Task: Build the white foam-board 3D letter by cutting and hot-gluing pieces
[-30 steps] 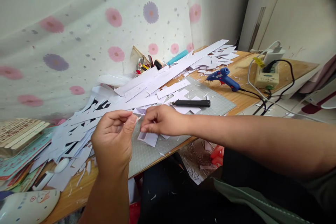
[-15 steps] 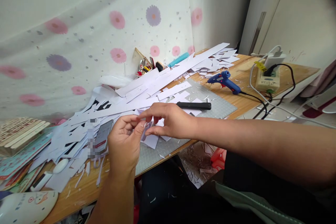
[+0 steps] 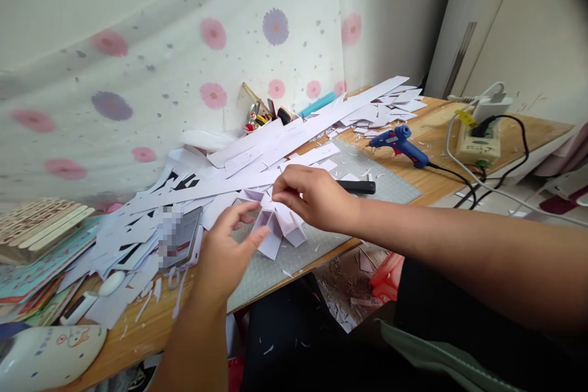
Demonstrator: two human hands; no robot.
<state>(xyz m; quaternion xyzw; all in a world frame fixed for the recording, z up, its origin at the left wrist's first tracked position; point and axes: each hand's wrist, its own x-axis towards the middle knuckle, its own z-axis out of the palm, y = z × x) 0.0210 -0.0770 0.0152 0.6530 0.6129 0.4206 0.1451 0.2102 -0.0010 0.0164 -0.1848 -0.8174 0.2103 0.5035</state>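
A folded white paper structure with several box-like sections rests on the grey cutting mat. To its left is my left hand, thumb and fingers apart with nothing between them. My right hand is over the structure's upper right side, its thumb and fingertips pinched together. Whatever may be between those fingertips is too small to make out. Beyond my right hand lies a black-handled tool, partly hidden by the hand.
A blue glue gun lies right of the mat, its cord running toward a power strip. Long white paper strips and offcuts cover the back and left. A phone, wooden sticks and a white mouse-like object are at left.
My hands have drawn apart, showing more of the paper structure. My left hand has opened; my right hand has moved right and its fingers have closed into a pinch.
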